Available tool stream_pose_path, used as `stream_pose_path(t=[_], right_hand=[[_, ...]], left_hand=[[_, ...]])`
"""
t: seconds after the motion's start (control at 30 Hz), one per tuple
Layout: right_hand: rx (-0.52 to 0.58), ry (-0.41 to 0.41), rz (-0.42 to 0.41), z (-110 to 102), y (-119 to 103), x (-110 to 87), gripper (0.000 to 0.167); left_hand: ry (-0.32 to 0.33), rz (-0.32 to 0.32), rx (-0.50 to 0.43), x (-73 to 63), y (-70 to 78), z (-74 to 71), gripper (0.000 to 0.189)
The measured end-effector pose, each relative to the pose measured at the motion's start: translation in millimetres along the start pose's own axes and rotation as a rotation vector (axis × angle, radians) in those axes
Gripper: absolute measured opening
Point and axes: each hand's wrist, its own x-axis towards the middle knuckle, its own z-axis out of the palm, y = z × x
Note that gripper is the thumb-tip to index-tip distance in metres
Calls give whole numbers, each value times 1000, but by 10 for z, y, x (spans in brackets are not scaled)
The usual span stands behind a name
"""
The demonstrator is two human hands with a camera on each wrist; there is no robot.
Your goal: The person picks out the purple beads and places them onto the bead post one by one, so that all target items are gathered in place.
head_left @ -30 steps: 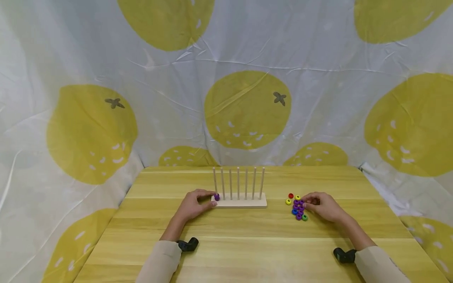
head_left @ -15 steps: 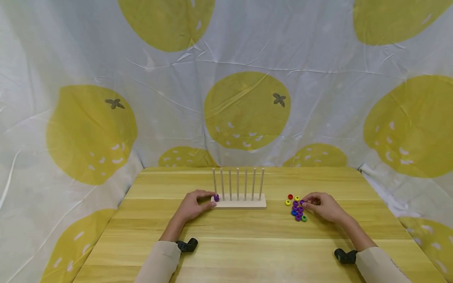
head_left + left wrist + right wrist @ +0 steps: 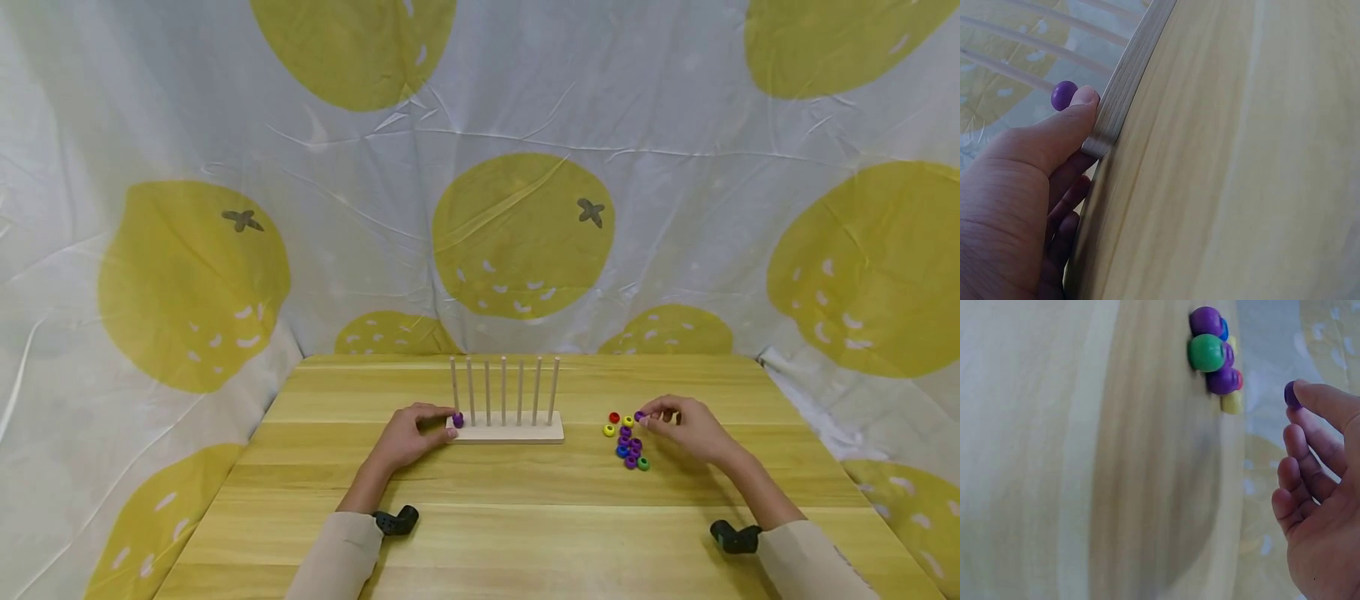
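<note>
Sleeves (image 3: pixel 341 554) nearest, pale beige, with a small black unit (image 3: pixel 397 521) at each wrist. Tabletop (image 3: pixel 510 542) is yellowish wood grain.

Bead cluster (image 3: pixel 630 462) lies on the tabletop, right of center: small, round, solid colors, holes showing in most from above. Near end has the green bead (image 3: pixel 642 464) beside a purple one. Next the blue bead (image 3: pixel 622 452) on the cluster's left side, purples packed through the middle. Far end has two yellow beads (image 3: pixel 609 431) and a red bead (image 3: pixel 614 417), spaced a bit looser.

Right hand (image 3: pixel 690 429) is beside the cluster, nearly closed at the tips: thumb and index pinch a single purple bead (image 3: pixel 639 416). Right wrist view shows that bead off the tabletop and apart from the rest, other fingers loosely bent.

Left hand (image 3: pixel 411 433) is at the left end of the peg rack (image 3: pixel 517 432), gap narrow, base end between thumb and fingers. Thumb presses on the base right by the purple stack (image 3: pixel 458 421) at the foot of the leftmost peg; thumb covers part, so can't count beads there. Rack is pale wood, flat base, seven thin upright pegs (image 3: pixel 503 387); the other six are bare.

Behind all: whitish cloth (image 3: pixel 360 158) with big yellow fruit prints.
</note>
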Motion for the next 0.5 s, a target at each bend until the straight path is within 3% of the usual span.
stream_pose_path(t=[0.5], right_hand=[[-14, 11, -62, -206, -421, 224, 22]], left_hand=[[3, -13, 18, -10, 7, -1, 43]])
